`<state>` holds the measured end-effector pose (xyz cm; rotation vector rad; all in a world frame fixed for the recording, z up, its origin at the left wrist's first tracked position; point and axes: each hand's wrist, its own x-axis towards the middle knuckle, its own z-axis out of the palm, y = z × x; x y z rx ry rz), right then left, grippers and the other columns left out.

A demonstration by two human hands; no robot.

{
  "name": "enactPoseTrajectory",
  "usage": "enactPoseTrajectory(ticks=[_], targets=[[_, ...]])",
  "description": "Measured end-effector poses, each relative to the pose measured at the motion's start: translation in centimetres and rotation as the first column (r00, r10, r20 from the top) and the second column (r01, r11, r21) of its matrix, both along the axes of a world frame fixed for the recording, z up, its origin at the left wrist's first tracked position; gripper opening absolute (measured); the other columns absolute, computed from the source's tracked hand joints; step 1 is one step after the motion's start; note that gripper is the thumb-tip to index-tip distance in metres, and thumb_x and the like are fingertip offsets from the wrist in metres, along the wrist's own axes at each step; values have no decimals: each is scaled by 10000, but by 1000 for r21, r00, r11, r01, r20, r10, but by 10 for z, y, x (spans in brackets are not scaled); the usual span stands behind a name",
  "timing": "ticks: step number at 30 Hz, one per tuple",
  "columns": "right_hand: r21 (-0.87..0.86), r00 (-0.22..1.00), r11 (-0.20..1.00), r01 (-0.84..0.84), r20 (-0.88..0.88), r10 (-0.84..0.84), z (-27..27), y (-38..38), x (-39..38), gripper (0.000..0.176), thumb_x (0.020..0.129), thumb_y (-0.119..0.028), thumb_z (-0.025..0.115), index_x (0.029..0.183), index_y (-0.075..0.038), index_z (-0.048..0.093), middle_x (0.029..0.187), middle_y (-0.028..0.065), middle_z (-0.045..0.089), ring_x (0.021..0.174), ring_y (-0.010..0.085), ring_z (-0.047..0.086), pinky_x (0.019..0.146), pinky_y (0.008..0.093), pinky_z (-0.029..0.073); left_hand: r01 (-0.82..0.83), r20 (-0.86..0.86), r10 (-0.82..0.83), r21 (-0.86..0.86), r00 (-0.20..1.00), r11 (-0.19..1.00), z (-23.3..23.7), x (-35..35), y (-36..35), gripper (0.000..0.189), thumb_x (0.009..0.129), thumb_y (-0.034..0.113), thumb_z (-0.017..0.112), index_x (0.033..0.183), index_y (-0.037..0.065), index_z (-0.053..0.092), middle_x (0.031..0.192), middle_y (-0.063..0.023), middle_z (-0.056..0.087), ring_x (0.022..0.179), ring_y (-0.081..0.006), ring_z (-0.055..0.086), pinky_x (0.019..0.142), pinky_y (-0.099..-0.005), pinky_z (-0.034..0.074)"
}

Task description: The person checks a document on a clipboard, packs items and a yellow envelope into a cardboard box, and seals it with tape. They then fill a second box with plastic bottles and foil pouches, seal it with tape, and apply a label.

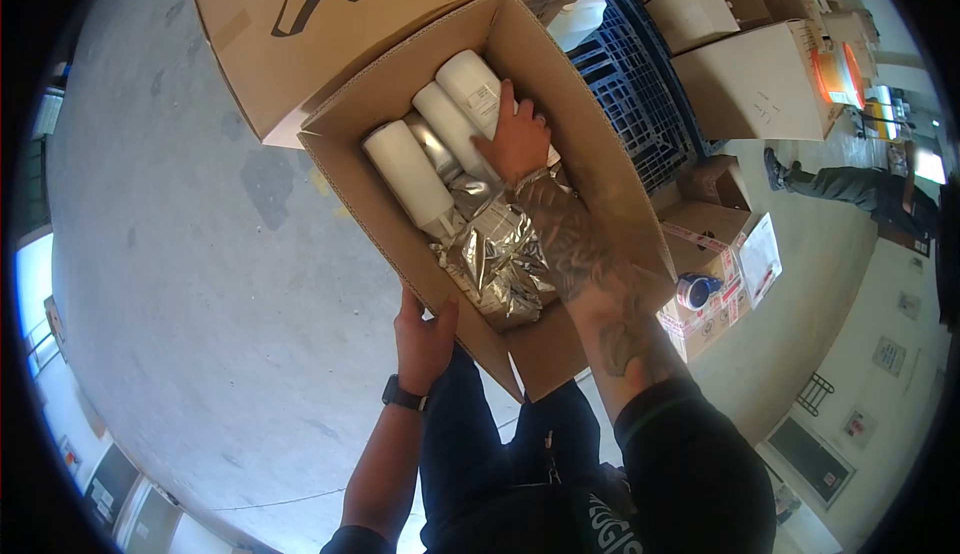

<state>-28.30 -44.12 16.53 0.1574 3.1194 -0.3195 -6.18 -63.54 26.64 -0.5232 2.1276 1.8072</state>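
An open cardboard box [345, 194] holds several white bottles [408, 172] lying side by side and crumpled silver foil packaging [505, 254] at its near end. Inside the box, my right hand [516, 142] rests on the bottles at the right, its fingers curled over a white bottle [470, 84] with a printed label. My left hand [425, 339] grips the box's near left edge, thumb and fingers on either side of the cardboard wall.
A larger closed carton [290, 44] stands behind the box. Blue plastic pallets [625, 84] and stacked cartons [740, 84] are at the right. A taped carton [710, 244] with a blue roll [695, 291] sits lower right. Another person [850, 189] stands far right.
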Motion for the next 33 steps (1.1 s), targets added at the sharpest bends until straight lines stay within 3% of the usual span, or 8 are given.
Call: enactPoseTrajectory(ticks=[1, 10, 13, 16, 19, 22, 25, 33], targets=[[-51, 984, 998, 32, 175, -22, -3, 3, -9, 996, 764, -412, 835, 1544, -69, 318, 1300, 239, 551, 1095, 445, 630, 892, 522, 541, 5, 9, -5, 5, 1000, 1000, 1, -1, 0, 498, 960, 99, 681, 1397, -36, 484, 1160, -222, 716, 1063, -256, 709, 838, -370, 591], [-375, 947, 917, 134, 321, -7, 16, -50, 41, 968, 791, -466, 784, 1488, -6, 293, 1284, 291, 576, 1027, 454, 686, 847, 528, 581, 60, 46, -59, -30, 997, 998, -3, 0, -6, 433, 944, 112, 707, 1314, -38, 541, 1120, -208, 732, 1019, -274, 727, 835, -385, 590], [-522, 910, 845, 118, 397, 118, 12, -36, 25, 952, 815, -526, 754, 1448, 39, 322, 1326, 324, 558, 1065, 457, 682, 892, 509, 575, 46, 156, -56, 67, 986, 997, 1, 0, -12, 578, 936, 126, 715, 1437, -11, 461, 1307, -237, 648, 1193, -308, 655, 940, -433, 543], [-609, 857, 792, 42, 429, 284, 3, -15, 10, 1024, 821, -598, 735, 1463, 74, 307, 1376, 339, 534, 1171, 449, 651, 977, 471, 548, -68, -210, 0, -318, 978, 946, 15, -11, 8, 799, 912, 154, 745, 1565, 24, 303, 1529, -269, 434, 1428, -366, 444, 1112, -488, 421], [-539, 891, 842, -24, 370, 263, -2, -16, 9, 1089, 816, -614, 732, 1513, 81, 266, 1386, 327, 538, 1228, 426, 623, 1005, 467, 530, -45, -293, -82, -401, 953, 915, 31, -35, 20, 941, 918, 108, 741, 1632, 36, 131, 1628, -242, 234, 1473, -353, 372, 1172, -485, 361], [-613, 875, 786, 74, 418, 244, -5, -16, 11, 1124, 813, -624, 726, 1554, 63, 234, 1373, 323, 547, 1270, 409, 599, 1018, 473, 518, -51, -181, -50, -513, 982, 857, 32, -47, 36, 947, 866, 169, 790, 1610, 51, 215, 1621, -340, 144, 1508, -486, 231, 1193, -521, 308], [-712, 925, 700, 58, 302, 230, -16, -17, 15, 1090, 808, -625, 723, 1541, 41, 268, 1389, 318, 541, 1245, 417, 617, 1013, 479, 520, -53, -221, -81, -539, 972, 841, 21, -45, 33, 871, 866, 146, 778, 1587, 75, 294, 1608, -359, 129, 1502, -508, 228, 1188, -540, 308], [-658, 822, 644, 390, 564, 78, 14, -33, 33, 987, 790, -656, 728, 1391, 77, 451, 1329, 335, 600, 1195, 423, 648, 991, 450, 527, -129, -281, -56, -597, 958, 792, 5, -43, 39, 750, 860, 108, 755, 1523, 93, 406, 1595, -365, 148, 1503, -522, 202, 1178, -557, 310]])
